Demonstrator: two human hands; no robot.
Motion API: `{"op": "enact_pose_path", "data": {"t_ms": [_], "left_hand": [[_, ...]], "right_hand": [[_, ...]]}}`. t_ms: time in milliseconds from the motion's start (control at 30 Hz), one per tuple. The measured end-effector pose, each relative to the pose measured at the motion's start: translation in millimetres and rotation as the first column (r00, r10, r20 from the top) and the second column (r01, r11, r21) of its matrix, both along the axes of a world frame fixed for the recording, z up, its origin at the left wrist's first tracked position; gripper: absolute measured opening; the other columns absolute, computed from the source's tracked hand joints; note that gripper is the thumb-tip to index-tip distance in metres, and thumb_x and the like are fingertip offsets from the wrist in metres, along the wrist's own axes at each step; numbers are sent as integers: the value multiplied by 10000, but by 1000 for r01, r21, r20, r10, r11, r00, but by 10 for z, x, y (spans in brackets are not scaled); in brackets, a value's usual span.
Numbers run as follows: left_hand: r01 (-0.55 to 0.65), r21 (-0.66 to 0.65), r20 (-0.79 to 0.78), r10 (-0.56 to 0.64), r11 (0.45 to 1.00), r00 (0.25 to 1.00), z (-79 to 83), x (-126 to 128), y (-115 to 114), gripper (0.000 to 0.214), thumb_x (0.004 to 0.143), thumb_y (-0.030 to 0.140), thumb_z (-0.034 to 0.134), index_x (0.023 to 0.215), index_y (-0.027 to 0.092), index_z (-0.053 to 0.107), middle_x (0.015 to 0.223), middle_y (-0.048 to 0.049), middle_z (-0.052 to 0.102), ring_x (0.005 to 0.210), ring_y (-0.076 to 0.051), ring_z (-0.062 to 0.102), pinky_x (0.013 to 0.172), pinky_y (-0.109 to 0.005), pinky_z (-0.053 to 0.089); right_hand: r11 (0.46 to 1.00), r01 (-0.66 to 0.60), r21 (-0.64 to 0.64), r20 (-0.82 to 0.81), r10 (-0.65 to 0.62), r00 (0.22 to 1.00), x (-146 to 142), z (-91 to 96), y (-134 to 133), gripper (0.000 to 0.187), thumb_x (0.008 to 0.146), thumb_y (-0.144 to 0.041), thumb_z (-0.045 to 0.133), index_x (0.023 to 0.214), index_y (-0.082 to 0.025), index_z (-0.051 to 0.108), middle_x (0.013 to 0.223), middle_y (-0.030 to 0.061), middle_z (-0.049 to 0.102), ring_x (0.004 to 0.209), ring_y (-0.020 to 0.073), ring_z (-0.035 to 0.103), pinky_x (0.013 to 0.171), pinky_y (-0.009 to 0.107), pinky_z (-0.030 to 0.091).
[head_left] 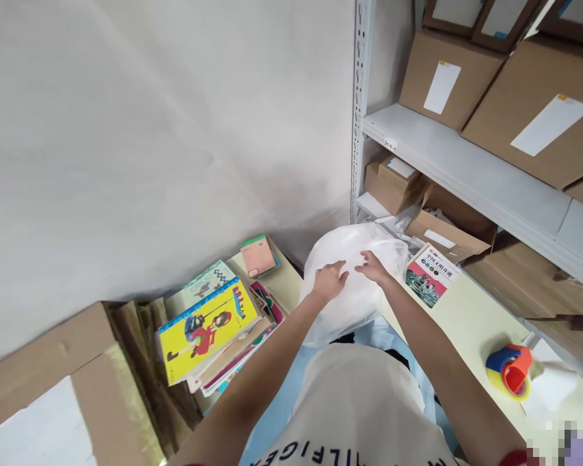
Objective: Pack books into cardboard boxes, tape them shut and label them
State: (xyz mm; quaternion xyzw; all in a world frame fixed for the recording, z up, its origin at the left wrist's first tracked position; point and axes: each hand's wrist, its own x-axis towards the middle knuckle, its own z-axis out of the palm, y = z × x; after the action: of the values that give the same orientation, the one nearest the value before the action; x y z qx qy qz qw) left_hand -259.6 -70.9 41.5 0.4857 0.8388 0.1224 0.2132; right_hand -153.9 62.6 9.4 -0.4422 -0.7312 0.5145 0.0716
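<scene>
Left hand [328, 283] and right hand [376, 269] are hanging over the white bag [355, 298], fingers [339, 265] loosely bent and spread, bag bulging between book stack [208, 330] and pink-covered book [430, 277], contents indiscernible, while an open box [466, 248] beyond is holding unidentifiable pale material [437, 213].

Two hands [328, 282], one white bag [337, 307], apparently over five piled books [208, 331]
</scene>
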Motion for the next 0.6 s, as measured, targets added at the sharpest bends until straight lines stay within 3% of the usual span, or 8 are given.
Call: {"op": "enact_pose_path", "data": {"t_ms": [167,300,367,433,500,567,600], "left_hand": [[36,-15,86,-35,999,996,110,-58,-42,479,855,317,662,1319,239,568,1170,-78,733,1159,-300,631,971,-480,434],[159,172,263,-201,972,944,282,-72,-95,225,889,277,613,1100,226,672,921,-13,756,853,-190,697,910,-376,460],[268,326,278,-363,907,889,430,-33,-100,189,941,251,521,1018,211,690,917,-24,746,789,-158,680,823,-310,476],[407,432,187,-521,805,833,607,46,-79,246,978,230,445,985,201,689,928,-40,735,821,-162,673,795,-297,467],[563,429,32,-635,706,772,790,155,-26,284,997,213,407,949,200,687,882,-39,712,833,-170,664,820,-317,446],[692,369,-113,-708,621,697,957,277,57,293,996,177,400,921,200,683,865,-35,689,829,-169,653,842,-334,428],[738,340,-171,-733,583,658,1029,335,109,292,990,151,402,922,201,682,886,-37,686,840,-168,651,854,-339,422]], "right_hand": [[999,40,20,-90,-38,995,128,158,-85,210,738,-228,585,947,-224,605,900,11,623,790,155,601,774,309,515],[998,11,68,-344,13,939,614,450,-151,302,781,-325,608,1072,-253,573,858,-6,573,740,152,568,696,282,500],[983,28,182,-399,48,916,913,649,-187,380,823,-376,591,1184,-268,544,900,13,569,787,172,587,728,315,511],[917,45,395,-310,87,947,1167,878,-245,507,827,-427,622,1300,-276,514,1096,77,579,1012,236,598,880,409,502],[802,-39,596,-135,148,980,1334,1110,-318,647,773,-485,710,1355,-276,517,1372,143,486,1301,334,463,1044,524,395],[703,-207,681,41,246,969,1425,1301,-372,587,751,-496,754,1273,-276,599,1485,148,435,1416,388,347,1116,603,264],[672,-284,684,103,297,949,1461,1373,-382,460,775,-472,745,1176,-271,648,1444,141,502,1404,388,379,1126,629,214]]}}
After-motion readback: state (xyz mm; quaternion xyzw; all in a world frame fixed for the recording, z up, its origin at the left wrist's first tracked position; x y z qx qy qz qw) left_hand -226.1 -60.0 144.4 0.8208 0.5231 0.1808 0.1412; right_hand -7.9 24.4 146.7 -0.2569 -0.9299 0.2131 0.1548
